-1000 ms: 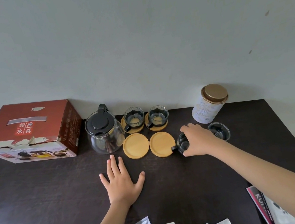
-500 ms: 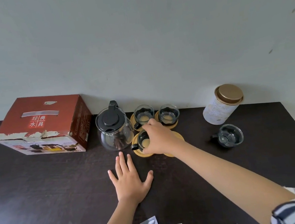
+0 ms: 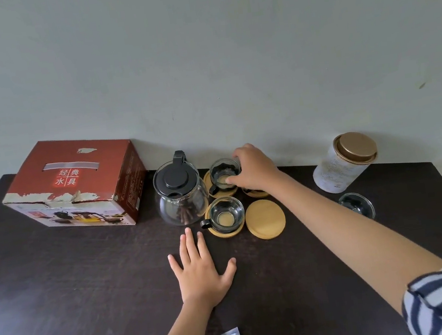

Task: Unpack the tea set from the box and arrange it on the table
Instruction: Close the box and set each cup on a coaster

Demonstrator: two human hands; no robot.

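Arranging step: our right hand [image 3: 254, 169] grips the rear-left glass cup [image 3: 225, 173] on its coaster; left hand [image 3: 200, 269] lies flat, fingers spread, on the table [image 3: 74, 287]. Box [image 3: 80, 184] closed. Next, we judge: loose cup [image 3: 357, 205] onto bare bamboo coaster [image 3: 265, 218].

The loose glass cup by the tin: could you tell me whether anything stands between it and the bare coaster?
Only the person's right forearm crosses above that stretch. On the table itself, nothing visible lies between the loose cup and the bare coaster.
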